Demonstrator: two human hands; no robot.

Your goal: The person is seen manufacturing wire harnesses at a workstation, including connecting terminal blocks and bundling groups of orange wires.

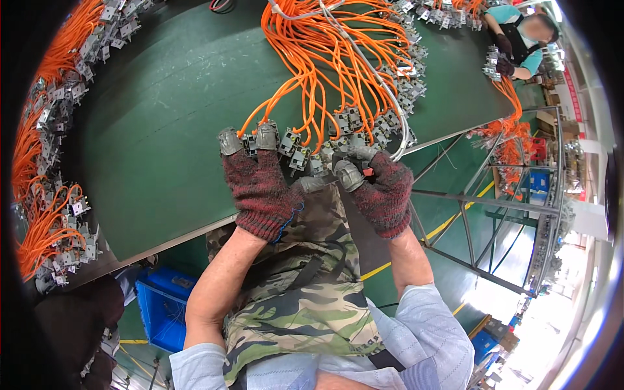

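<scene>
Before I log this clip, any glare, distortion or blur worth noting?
Head view: glare washes out part of the floor at right; dark fisheye vignetting rings the frame, with shapes curving near the rim; the gloved left hand and gloved right hand look fairly sharp.

one green table (156,149). at its near edge, two gloved hands: one left hand (257,179), one right hand (383,192). on the table, dozens of orange cables (312,49) and dozens of metal connectors (299,158), too overlapped for an exact count. along the table's left side, more orange bunches, their number unclear. before the table, one camouflage apron (299,318) and two pale sleeves (422,325). below its near edge, one large blue crate (148,315). at its far right corner, one co-worker (520,39).
</scene>
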